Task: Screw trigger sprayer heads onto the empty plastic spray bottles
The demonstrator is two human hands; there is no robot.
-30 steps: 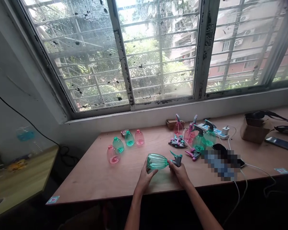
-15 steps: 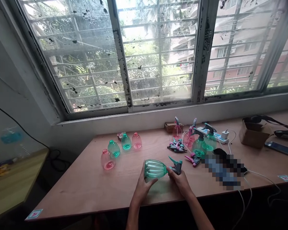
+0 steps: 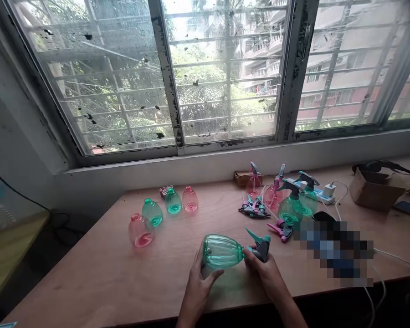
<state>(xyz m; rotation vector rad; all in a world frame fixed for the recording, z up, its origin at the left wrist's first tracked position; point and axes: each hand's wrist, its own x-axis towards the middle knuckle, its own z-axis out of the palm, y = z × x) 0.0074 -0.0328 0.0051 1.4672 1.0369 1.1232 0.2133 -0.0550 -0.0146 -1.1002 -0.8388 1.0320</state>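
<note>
A clear green spray bottle [image 3: 222,250] lies sideways in the air just above the table, its base to the left. My left hand [image 3: 200,278] is wrapped round the base end, thumb in front and below. At the neck, my right hand [image 3: 261,269] pinches the collar of a dark grey trigger sprayer head [image 3: 260,248] with a green lever. The head sits at the bottle's mouth; whether it is screwed tight cannot be seen. My right fingers behind the head are partly hidden.
Several open bottles, pink [image 3: 141,231] and green [image 3: 152,212], stand at the left. Bottles with sprayers [image 3: 291,205], loose sprayer heads [image 3: 254,207] and a pink sprayer head [image 3: 283,230] are at the right. Beyond are a power strip [image 3: 324,195], cables and a cardboard box [image 3: 377,189].
The view has shifted closer and tilted slightly. Both hands still hold the bottle and sprayer head at the neck; the right fingers have shifted slightly round the collar.
</note>
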